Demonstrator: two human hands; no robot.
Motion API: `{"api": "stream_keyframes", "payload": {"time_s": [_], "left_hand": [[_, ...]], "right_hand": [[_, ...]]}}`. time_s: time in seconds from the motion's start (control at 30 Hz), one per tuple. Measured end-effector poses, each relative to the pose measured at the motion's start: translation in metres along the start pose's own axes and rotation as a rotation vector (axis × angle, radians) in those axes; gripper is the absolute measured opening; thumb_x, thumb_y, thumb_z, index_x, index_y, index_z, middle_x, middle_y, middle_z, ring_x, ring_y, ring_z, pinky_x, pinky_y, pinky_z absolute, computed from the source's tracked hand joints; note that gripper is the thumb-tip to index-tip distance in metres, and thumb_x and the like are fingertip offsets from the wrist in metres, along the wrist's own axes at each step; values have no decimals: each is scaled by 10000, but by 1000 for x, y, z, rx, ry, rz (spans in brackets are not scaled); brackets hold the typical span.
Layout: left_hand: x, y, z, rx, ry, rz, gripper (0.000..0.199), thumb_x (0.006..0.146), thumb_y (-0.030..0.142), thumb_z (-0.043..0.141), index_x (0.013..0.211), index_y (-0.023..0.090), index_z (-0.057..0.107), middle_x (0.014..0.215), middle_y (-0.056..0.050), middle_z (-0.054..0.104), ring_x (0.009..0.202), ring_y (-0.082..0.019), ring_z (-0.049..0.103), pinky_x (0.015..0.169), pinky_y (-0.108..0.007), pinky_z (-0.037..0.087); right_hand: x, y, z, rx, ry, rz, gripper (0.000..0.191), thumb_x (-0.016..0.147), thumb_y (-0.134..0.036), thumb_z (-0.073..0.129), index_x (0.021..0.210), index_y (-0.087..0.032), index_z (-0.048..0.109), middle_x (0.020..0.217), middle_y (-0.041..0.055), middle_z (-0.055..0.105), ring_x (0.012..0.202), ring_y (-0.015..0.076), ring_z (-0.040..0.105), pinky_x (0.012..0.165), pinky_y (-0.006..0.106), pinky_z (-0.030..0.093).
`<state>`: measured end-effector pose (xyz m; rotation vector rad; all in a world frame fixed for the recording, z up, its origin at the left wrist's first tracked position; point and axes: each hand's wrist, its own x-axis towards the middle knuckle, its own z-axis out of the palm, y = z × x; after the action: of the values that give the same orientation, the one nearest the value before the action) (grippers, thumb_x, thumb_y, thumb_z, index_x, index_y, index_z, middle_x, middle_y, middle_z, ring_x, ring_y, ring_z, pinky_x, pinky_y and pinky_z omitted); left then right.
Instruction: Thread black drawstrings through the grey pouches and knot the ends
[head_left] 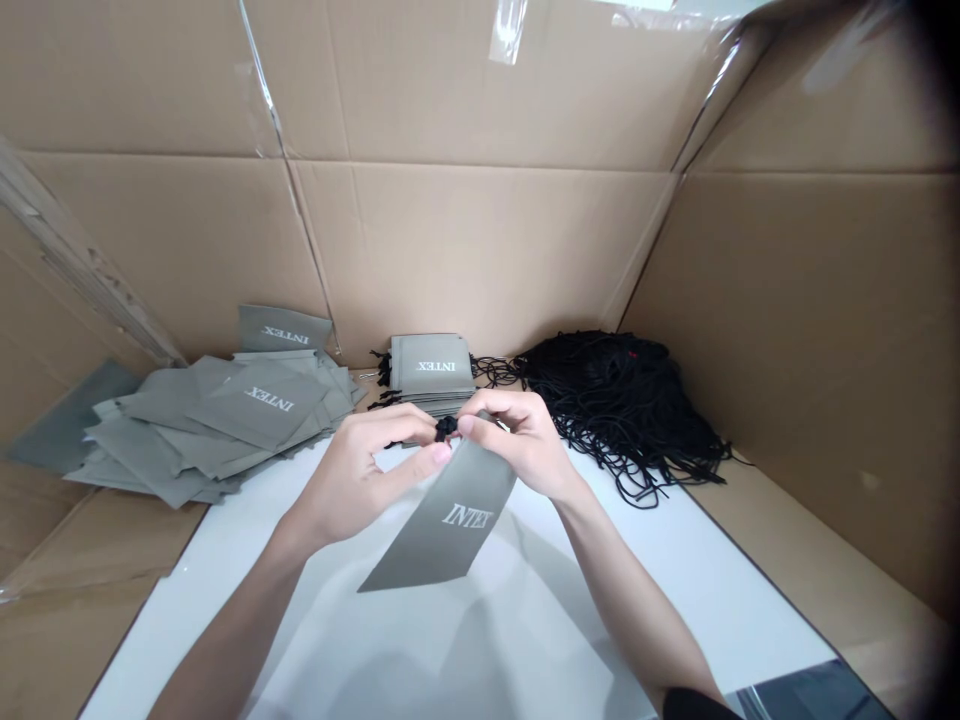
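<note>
A grey INTEX pouch point(450, 535) hangs tilted between my hands above the white table. My right hand point(521, 435) pinches its top edge between thumb and fingers. At the pouch's upper left corner is a small bundle of knotted black cord point(446, 428). My left hand point(375, 470) has its thumb and index finger on either side of that cord, at its left; whether they press on it is hard to tell.
Loose grey pouches point(262, 400) lie heaped at the left. Behind my hands stands a stack of corded pouches point(431, 362). A tangled pile of black cords point(622, 400) is at the right. Cardboard walls point(480, 250) surround the white table point(735, 590).
</note>
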<state>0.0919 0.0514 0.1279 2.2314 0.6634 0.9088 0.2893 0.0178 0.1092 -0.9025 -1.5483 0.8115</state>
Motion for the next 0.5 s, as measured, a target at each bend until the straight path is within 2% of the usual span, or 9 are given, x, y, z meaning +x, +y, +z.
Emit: {"api": "stream_keyframes", "payload": {"time_s": [0.17, 0.37, 0.5], "left_hand": [[1, -2, 4, -53, 48, -44, 271, 931, 295, 562, 687, 181, 600, 709, -5, 564, 657, -134, 496, 580, -263, 361], [-3, -2, -3, -244, -19, 30, 287, 907, 270, 568, 635, 182, 586, 670, -15, 568, 624, -140, 499, 583, -275, 374], [-10, 2, -12, -319, -84, 58, 324, 904, 260, 573, 594, 170, 548, 618, -12, 535, 572, -129, 462, 541, -268, 348]], "right_hand": [[-1, -2, 1, -42, -27, -37, 185, 860, -301, 685, 720, -181, 685, 623, -28, 594, 558, 95, 457, 525, 231, 358], [-3, -2, -2, 158, -134, 36, 247, 821, -358, 727, 667, -170, 683, 571, -26, 544, 507, 89, 396, 466, 241, 290], [-7, -7, -2, 184, -144, -11, 236, 792, -306, 753, 634, -159, 657, 543, -42, 495, 472, 71, 349, 430, 229, 248]]}}
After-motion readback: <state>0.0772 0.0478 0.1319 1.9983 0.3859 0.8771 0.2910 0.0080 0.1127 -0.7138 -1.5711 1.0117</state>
